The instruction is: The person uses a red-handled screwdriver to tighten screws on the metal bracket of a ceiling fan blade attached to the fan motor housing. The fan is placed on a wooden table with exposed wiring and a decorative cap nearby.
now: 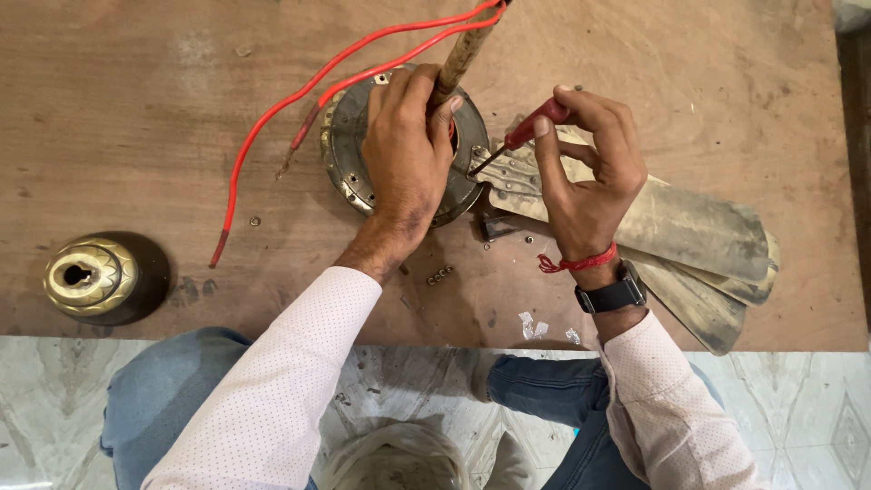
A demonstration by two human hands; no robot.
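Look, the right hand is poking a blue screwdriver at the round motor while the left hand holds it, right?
Not quite: the screwdriver is red, not blue. The head view shows the right hand poking it at the motor while the left hand holds the motor.

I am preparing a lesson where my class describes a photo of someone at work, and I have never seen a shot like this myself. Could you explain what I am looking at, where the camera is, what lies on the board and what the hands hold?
The single picture comes from a camera worn on the person's head, looking down, so the arms enter from the bottom. There is no machine, only two bare hands. The left hand rests on a round metal fan motor and grips the rod rising from it. The right hand holds a red-handled screwdriver, its tip at the motor's edge. Dusty fan blades lie stacked under that hand. Red wires loop across the wooden board, a brass-coloured cap sits at the left, and small screws lie loose.
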